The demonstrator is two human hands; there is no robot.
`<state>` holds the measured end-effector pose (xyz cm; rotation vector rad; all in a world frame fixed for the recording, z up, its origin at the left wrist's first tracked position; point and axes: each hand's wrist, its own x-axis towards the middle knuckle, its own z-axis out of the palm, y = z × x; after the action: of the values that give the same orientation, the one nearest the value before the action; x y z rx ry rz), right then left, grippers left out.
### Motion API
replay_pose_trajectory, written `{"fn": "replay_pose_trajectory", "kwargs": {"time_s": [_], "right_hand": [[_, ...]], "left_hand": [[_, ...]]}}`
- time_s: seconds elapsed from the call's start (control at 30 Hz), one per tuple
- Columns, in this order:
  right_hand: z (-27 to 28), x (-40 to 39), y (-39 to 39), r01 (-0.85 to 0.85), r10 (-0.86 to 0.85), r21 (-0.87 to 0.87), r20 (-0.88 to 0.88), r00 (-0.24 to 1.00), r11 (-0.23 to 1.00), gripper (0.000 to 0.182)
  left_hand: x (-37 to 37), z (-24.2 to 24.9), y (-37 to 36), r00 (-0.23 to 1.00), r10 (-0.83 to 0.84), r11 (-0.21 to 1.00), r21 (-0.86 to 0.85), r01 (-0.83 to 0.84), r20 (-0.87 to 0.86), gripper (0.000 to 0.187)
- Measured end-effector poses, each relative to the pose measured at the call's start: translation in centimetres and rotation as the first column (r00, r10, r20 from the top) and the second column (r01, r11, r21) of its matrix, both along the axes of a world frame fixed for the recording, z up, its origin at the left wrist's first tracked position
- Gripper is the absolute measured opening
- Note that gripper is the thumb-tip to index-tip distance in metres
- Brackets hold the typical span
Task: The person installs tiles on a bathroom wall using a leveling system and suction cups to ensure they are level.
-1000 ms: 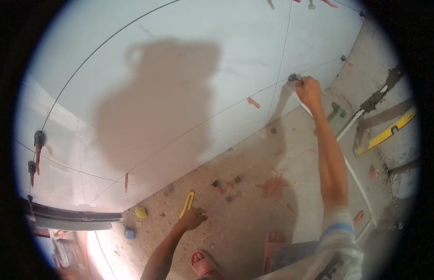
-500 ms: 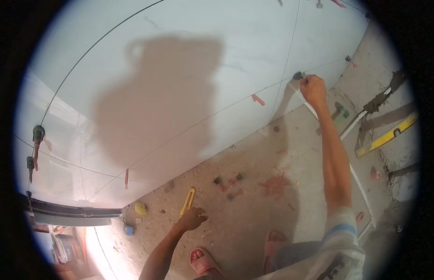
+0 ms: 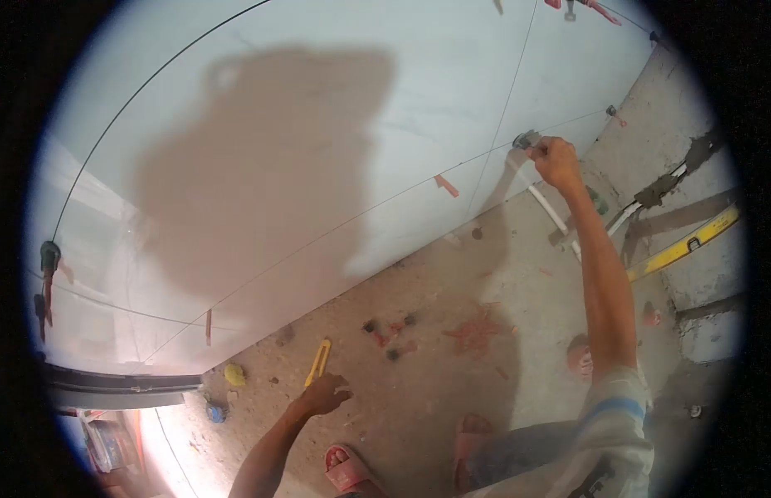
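Near: left hand (image 3: 323,394) flat on gritty concrete floor (image 3: 452,390), fingers spread, holding nothing; yellow utility knife (image 3: 317,362) just beyond fingertips. Mid floor: scattered red wedges (image 3: 473,330). Far: right hand (image 3: 556,159) closed around small dark grey levelling cap (image 3: 525,139), seated on joint where white tiles (image 3: 319,124) meet, near tile edge. Yellow spirit level (image 3: 684,245) lies right.

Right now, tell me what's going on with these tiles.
A person is crouched on bare floor beside large laid tiles. The right hand reaches out to a grey levelling clip at a tile joint and grips it. The left hand rests flat on the gritty floor, next to a yellow utility knife. A yellow spirit level lies to the right.
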<state>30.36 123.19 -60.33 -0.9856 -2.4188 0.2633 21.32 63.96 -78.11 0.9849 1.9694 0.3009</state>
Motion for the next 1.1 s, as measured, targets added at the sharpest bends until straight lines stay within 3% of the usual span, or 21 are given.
{"fn": "replay_pose_trajectory", "kwargs": {"time_s": [0.07,0.13,0.17,0.23,0.27,0.37,0.43,0.5,0.57,0.6,0.67,0.7,0.77,0.83,0.9,0.97,1.0,1.1], "right_hand": [[-0.1,0.0,-0.6,-0.047,0.047,-0.047,0.01,0.999,0.998,0.023],[-1.5,-0.6,-1.8,0.017,-0.018,0.216,0.004,1.0,0.976,0.026],[-1.8,-0.3,-1.3,0.019,-0.02,0.213,0.005,1.0,0.977,0.026],[-1.9,0.3,-0.2,-0.097,0.096,-0.003,-0.101,0.99,0.995,0.026],[-1.1,0.8,0.1,-0.124,0.112,-0.067,-0.16,0.981,0.99,0.027],[-1.0,0.5,0.2,-0.114,0.087,-0.229,-0.124,0.988,0.967,0.026],[-0.5,0.4,-0.3,-0.127,0.083,-0.228,-0.193,0.978,0.965,0.026],[0.2,0.7,-0.1,-0.131,0.074,-0.235,-0.236,0.969,0.963,0.026],[0.8,1.0,0.3,-0.137,0.039,-0.473,-0.211,0.977,0.87,0.025],[-0.2,0.7,-0.2,-0.141,0.045,-0.472,-0.21,0.977,0.87,0.025],[-2.2,-0.2,-1.2,-0.108,0.049,-0.185,-0.297,0.954,0.977,0.028],[-2.0,0.0,-0.5,-0.097,0.042,-0.175,-0.293,0.955,0.98,0.028],[0.5,1.5,0.4,-0.133,0.022,-0.527,-0.212,0.977,0.839,0.028],[-1.5,1.0,-0.7,-0.12,0.017,-0.441,-0.229,0.973,0.89,0.027],[-1.7,0.8,-0.1,-0.108,0.022,-0.338,-0.25,0.968,0.935,0.027],[-0.6,1.5,0.9,-0.147,0.099,-0.354,-0.149,0.984,0.924,0.028],[-0.9,2.2,0.2,-0.087,0.051,-0.343,-0.111,0.992,0.935,0.028],[0.3,1.3,-1.1,-0.034,-0.028,-0.399,-0.147,0.989,0.916,0.031]], "left_hand": [[-0.3,2.0,1.1,0.998,-0.034,0.999,0.037,0.036,-0.047,0.041],[-0.6,4.7,2.7,0.993,-0.051,0.996,0.072,0.059,-0.11,0.04],[-0.6,6.4,3.4,0.995,-0.077,0.996,0.045,0.08,-0.061,0.039],[-0.3,10.1,5.3,0.995,-0.102,0.995,0.004,0.102,-0.013,0.038],[0.2,12.4,6.3,0.991,-0.121,0.99,0.065,0.125,-0.059,0.037],[2.1,20.4,8.0,0.98,-0.123,0.983,0.116,0.141,-0.155,0.035],[3.0,25.3,10.9,0.963,-0.15,0.969,0.163,0.188,-0.224,0.035],[4.9,29.7,13.0,0.985,-0.106,0.984,0.127,0.123,-0.134,0.035],[6.6,32.5,14.8,0.991,-0.103,0.981,0.157,0.115,-0.083,0.036],[7.4,33.3,15.5,0.995,-0.099,0.977,0.186,0.102,-0.024,0.037],[8.8,33.6,17.3,0.987,-0.16,0.953,0.256,0.159,-0.016,0.039],[9.1,33.2,18.2,0.974,-0.225,0.92,0.327,0.216,-0.013,0.04],[9.5,31.2,19.6,0.963,-0.266,0.897,0.377,0.231,0.043,0.042],[9.7,28.8,20.6,0.941,-0.322,0.867,0.429,0.252,0.099,0.044],[9.8,26.3,21.3,0.891,-0.436,0.818,0.357,0.451,-0.126,0.045],[9.0,26.0,23.2,0.838,-0.535,0.771,0.34,0.538,-0.109,0.046],[8.3,25.5,24.2,0.777,-0.623,0.72,0.32,0.616,-0.094,0.047],[7.9,26.5,26.1,0.722,-0.678,0.675,0.27,0.686,-0.139,0.047]]}}
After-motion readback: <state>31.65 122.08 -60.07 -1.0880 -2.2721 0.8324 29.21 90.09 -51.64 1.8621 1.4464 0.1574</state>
